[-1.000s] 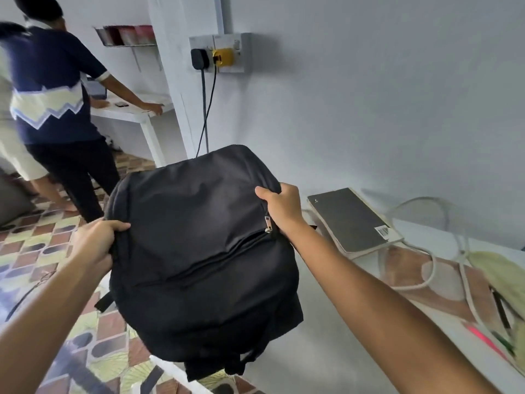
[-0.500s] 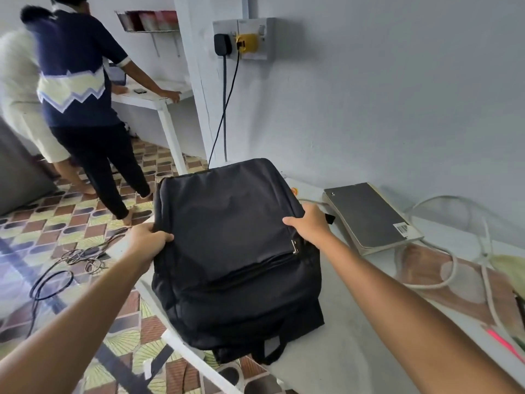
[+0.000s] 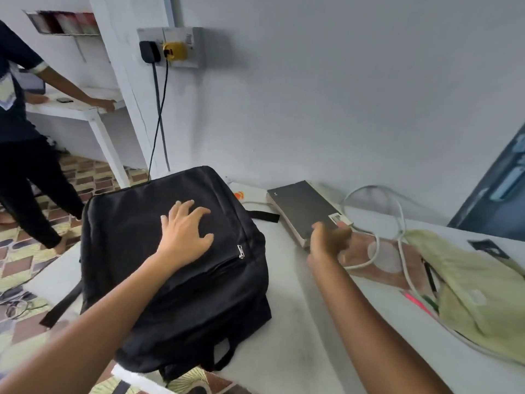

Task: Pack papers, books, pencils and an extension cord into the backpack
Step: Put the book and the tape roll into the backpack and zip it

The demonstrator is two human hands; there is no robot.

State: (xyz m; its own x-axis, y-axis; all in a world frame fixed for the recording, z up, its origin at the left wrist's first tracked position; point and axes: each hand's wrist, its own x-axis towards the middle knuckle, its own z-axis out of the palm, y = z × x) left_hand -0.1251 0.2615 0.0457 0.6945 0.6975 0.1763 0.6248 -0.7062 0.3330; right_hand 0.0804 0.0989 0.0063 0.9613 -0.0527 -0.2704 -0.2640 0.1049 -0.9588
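— Now, where is the backpack [image 3: 176, 268]?
— Flat on the white table [image 3: 298, 322], zipped; left hand [image 3: 184, 234] rests on it, fingers spread.
— Right hand [image 3: 326, 241]?
— Blurred beside the book [image 3: 304, 209], apparently loosely curled, empty.

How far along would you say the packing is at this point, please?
Barely begun. Done: the backpack lies flat on the white table, its zip shut. In hand: the left hand rests spread on it, while the right hand reaches at the near corner of the black book; its grip is blurred. Left: the white cord, pencils and papers are all unpacked.
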